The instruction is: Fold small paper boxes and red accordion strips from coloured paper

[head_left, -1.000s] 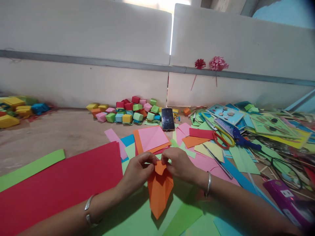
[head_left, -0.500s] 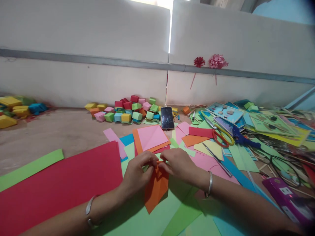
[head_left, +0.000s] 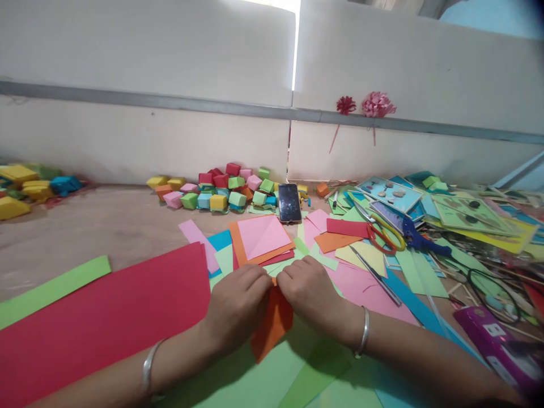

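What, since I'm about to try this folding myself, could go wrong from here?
The orange paper might crease crookedly, because the left hand and right hand hide much of its upper part. A knuckle could also nudge the pink sheet lying just beyond.

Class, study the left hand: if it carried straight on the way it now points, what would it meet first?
Beyond the folded orange paper it holds, the left hand would probably meet the right hand, close by and facing it; whether they already touch is unclear.
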Available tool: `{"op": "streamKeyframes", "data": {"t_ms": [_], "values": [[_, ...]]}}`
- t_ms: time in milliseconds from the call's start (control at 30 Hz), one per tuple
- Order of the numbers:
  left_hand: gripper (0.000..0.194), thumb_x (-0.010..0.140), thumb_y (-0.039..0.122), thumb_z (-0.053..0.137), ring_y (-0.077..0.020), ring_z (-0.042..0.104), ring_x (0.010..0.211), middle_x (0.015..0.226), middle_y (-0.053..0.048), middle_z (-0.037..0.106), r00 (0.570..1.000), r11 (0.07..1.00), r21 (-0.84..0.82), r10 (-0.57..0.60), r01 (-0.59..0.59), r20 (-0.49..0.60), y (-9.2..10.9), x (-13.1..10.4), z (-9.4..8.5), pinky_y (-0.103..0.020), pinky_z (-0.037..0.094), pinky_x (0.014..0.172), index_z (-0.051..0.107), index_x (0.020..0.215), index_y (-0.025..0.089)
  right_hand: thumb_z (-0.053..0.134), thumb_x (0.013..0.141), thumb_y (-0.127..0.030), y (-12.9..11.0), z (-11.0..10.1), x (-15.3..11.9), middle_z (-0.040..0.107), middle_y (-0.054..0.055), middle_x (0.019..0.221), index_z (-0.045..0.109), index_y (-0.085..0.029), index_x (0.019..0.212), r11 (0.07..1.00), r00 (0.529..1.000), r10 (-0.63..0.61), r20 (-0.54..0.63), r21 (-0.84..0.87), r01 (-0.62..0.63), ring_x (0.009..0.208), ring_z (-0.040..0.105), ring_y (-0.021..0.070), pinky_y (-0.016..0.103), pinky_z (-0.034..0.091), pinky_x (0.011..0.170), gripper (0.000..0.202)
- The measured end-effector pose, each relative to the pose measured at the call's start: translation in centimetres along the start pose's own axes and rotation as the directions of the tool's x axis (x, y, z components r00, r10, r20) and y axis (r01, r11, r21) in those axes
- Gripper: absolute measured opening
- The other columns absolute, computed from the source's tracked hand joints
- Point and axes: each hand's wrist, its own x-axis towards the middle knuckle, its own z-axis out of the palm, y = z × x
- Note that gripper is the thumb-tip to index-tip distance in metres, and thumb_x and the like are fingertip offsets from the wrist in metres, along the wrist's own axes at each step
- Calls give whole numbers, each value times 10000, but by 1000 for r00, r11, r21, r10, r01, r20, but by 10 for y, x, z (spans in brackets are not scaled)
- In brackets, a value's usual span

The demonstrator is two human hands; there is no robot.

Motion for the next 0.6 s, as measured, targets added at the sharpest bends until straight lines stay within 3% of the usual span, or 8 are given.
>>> {"op": "streamKeyframes", "data": {"t_ms": [100, 167, 200, 233, 300, 400, 500, 600], "values": [[149, 815, 156, 548, -187, 627, 750, 744, -42, 662, 999, 993, -114, 22, -25, -25, 9, -2, -3, -298, 505, 708, 599, 691, 223, 536, 850, -38, 0, 2, -2, 626, 56, 599, 600, -150, 654, 1000, 1000, 14, -11, 21, -14, 566, 485, 164, 317, 187, 559, 234], [28, 786, 210, 625, -207, 632, 841, 846, -49, 675, 995, 939, -329, -98, 96, 10, 12, 1, -5, -317, 512, 765, 628, 811, 224, 571, 818, -57, 2, 5, -2, 621, 49, 583, 614, -148, 651, 999, 999, 15, -41, 48, -13, 552, 466, 156, 312, 181, 562, 195], [112, 778, 260, 658, -222, 633, 911, 915, -55, 677, 976, 859, -467, -212, 210, 48, 13, 4, -5, -329, 516, 797, 632, 880, 224, 587, 801, -69, 3, 7, -1, 613, 43, 570, 617, -149, 637, 998, 998, 26, -64, 64, -22, 545, 453, 150, 309, 181, 563, 185], [191, 778, 321, 675, -237, 630, 974, 976, -60, 675, 932, 724, -600, -343, 341, 116, 12, 7, -5, -340, 519, 824, 630, 935, 223, 599, 787, -81, 5, 10, -1, 605, 37, 559, 617, -151, 620, 996, 995, 43, -91, 85, -35, 540, 442, 144, 306, 183, 565, 181], [297, 822, 453, 635, -256, 639, 1017, 1013, -67, 681, 775, 314, -761, -516, 567, 365, 10, 13, -3, -357, 530, 838, 632, 995, 212, 607, 772, -103, 7, 14, 0, 597, 24, 567, 634, -155, 622, 989, 987, 77, -142, 139, -57, 553, 438, 136, 295, 193, 568, 161], [426, 905, 540, 501, -258, 698, 864, 862, -94, 722, 511, -236, -613, -376, 754, 773, 10, 20, 2, -366, 547, 796, 663, 979, 153, 603, 786, -139, 7, 17, 2, 594, 30, 632, 669, -162, 659, 982, 977, 104, -184, 177, -71, 604, 451, 141, 277, 206, 564, 146], [500, 973, 503, 395, -234, 718, 726, 750, -122, 736, 348, -428, -443, -285, 788, 893, 17, 19, 5, -328, 560, 742, 680, 932, 95, 590, 804, -134, 5, 18, 2, 572, 33, 638, 657, -159, 651, 987, 982, 95, -160, 147, -72, 603, 426, 144, 283, 195, 553, 169], [521, 1000, 471, 342, -221, 722, 670, 751, -140, 749, 299, -443, -437, -349, 782, 888, 27, 16, 4, -307, 570, 695, 677, 920, 81, 571, 806, -108, 4, 20, 0, 551, 20, 605, 634, -155, 658, 989, 989, 44, -139, 147, -23, 571, 393, 138, 293, 180, 544, 168]]}}
